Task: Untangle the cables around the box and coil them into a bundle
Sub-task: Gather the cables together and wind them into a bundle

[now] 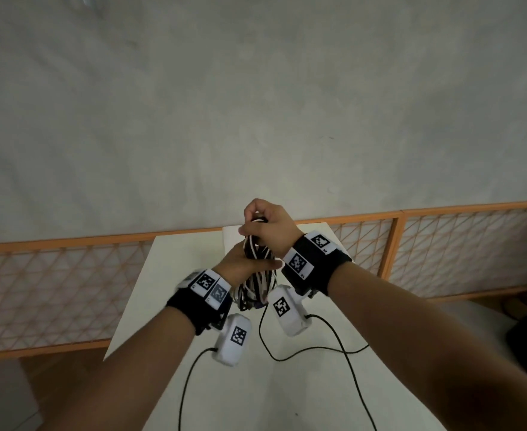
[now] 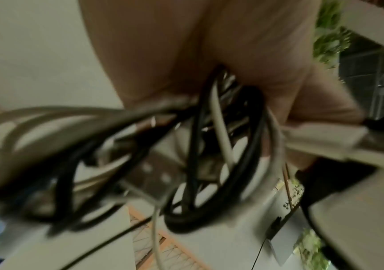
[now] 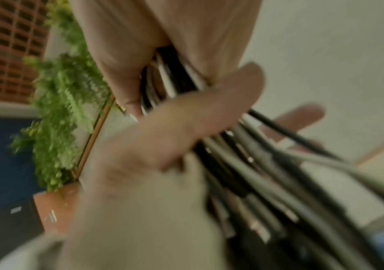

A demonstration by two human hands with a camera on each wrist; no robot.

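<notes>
Above the white table (image 1: 150, 293), the right hand (image 1: 268, 227) grips the top of the coiled black-and-white cable bundle (image 1: 256, 275); the left hand (image 1: 243, 264) clasps its middle. If either grip slackens, the 2 colours' hanging loops could spring apart and retangle.

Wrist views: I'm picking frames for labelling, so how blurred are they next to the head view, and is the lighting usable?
Head view: dim but mostly sharp, cable bundle readable, slight blur at the left hand. Left wrist view: heavy motion smear across the cables. Right wrist view: right hand and cables smeared too.
</notes>
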